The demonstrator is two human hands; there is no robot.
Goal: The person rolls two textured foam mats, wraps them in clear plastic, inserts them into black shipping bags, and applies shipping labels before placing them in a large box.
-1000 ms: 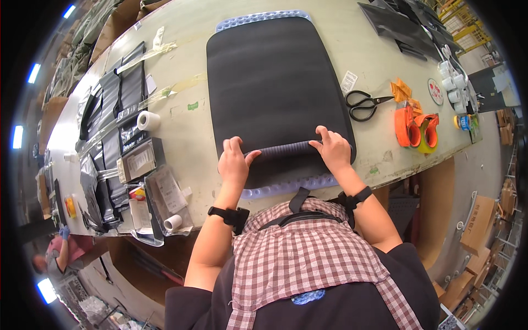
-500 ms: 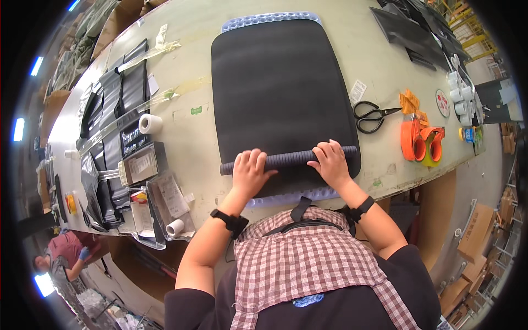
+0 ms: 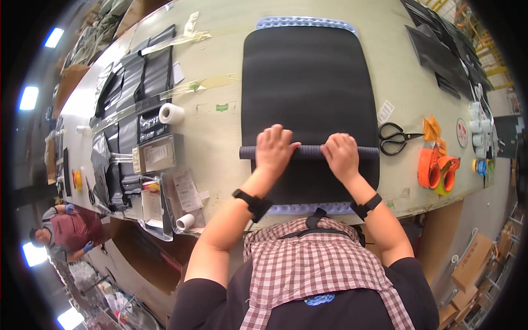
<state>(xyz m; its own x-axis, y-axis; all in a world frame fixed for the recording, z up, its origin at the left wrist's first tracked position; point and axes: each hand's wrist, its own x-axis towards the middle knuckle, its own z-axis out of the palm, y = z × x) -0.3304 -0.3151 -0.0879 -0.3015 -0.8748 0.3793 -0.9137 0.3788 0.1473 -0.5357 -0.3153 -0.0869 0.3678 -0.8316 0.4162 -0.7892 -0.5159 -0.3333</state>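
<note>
Fingers of your left hand point(image 3: 273, 154) and right hand point(image 3: 342, 158) bend over the dark ribbed roll point(image 3: 309, 152), grip unclear; it lies across the black mat's point(image 3: 308, 82) near part. Press evenly, keeping it square.

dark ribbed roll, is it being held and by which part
The left hand and right hand lie over the dark ribbed roll, either side of its middle; gripped or just pressed, I can't tell.

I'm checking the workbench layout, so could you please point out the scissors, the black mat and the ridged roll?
Scissors point(image 3: 406, 137), head view: on the pivot.
Black mat point(image 3: 308, 102), head view: on its flat surface.
Ridged roll point(image 3: 310, 152), head view: on its middle.
</note>
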